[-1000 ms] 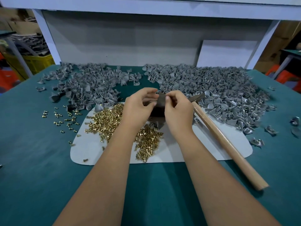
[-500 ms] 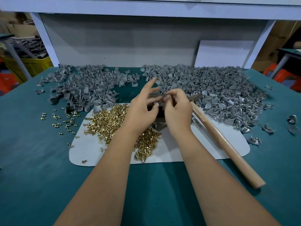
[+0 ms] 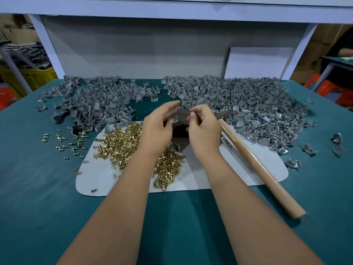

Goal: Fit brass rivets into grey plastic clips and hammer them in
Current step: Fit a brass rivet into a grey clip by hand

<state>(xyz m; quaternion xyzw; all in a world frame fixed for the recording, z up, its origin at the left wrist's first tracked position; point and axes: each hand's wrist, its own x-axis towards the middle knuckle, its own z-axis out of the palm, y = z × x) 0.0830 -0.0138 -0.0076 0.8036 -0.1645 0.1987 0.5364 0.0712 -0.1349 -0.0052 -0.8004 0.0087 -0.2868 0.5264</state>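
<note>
At the far left a yellow slotted plastic crate (image 3: 38, 76) holds dark parts too blurred to identify, and loose heaps of small grey plastic clips (image 3: 99, 106) spread across the green table (image 3: 38, 188) behind a pile of short brass rivets (image 3: 122, 144) on a pale grey mat (image 3: 200, 175). Above a dark block (image 3: 180, 131), the left hand (image 3: 156, 131) pinches one grey clip (image 3: 175, 118) between thumb and finger, its other fingers straight. The right hand (image 3: 204, 131) curls its fingertips together on something too small to make out, beside a wooden-handled hammer (image 3: 254, 163) lying on the mat.
</note>
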